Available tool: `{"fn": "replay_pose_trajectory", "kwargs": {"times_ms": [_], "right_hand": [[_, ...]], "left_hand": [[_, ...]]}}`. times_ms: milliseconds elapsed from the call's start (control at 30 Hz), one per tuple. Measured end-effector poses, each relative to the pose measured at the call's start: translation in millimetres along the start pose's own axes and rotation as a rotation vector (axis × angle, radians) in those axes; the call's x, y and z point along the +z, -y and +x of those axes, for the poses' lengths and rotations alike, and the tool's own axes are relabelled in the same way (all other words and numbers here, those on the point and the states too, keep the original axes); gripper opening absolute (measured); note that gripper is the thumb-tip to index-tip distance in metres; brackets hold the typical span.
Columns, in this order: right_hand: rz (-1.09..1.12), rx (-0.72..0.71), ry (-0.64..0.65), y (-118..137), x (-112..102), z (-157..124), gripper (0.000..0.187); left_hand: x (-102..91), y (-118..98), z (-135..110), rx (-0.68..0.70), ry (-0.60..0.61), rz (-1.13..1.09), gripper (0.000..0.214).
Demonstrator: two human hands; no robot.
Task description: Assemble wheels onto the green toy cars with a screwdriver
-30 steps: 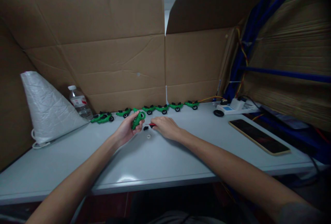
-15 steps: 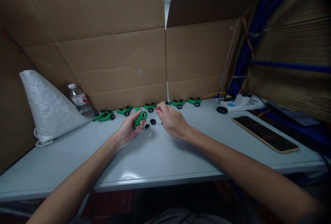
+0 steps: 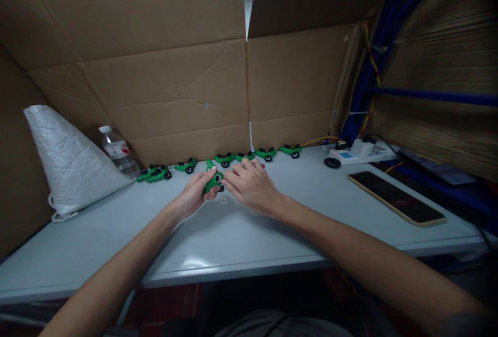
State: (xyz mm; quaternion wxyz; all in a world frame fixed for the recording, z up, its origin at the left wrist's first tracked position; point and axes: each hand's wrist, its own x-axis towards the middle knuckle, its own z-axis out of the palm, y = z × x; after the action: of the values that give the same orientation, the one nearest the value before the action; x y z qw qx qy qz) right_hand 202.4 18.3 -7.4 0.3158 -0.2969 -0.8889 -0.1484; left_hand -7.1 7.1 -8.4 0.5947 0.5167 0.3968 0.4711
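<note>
Gripping the green toy body (image 3: 212,183) over the bench (image 3: 187,243), left hand (image 3: 193,192) fingers wrapped round it; right hand (image 3: 251,184) fingers, at its three o'clock, curled on a mostly hidden red item (image 3: 264,166). Body likely light, stiff, smooth plastic: take mid-body. White ring (image 3: 224,200) at five o'clock.

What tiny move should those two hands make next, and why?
I'd probably line up the red tool in the right hand with the green toy part, gently. The left hand grips that part, and the right hand's fingertips are right beside it. The tool's working end is hidden, so care seems wise.
</note>
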Motion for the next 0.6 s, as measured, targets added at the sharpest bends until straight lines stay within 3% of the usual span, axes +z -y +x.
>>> {"fn": "replay_pose_trajectory", "kwargs": {"times_ms": [267,600], "right_hand": [[-0.117,0.016,-0.046,3.9,1.1,-1.6,0.038],[0.031,0.000,-0.077,2.0,7.6,-3.2,0.037]], "left_hand": [[-0.6,1.4,0.7,0.052,0.000,0.094,0.050],[0.2,-1.1,-4.1,-0.071,0.092,0.076,0.051]]}}
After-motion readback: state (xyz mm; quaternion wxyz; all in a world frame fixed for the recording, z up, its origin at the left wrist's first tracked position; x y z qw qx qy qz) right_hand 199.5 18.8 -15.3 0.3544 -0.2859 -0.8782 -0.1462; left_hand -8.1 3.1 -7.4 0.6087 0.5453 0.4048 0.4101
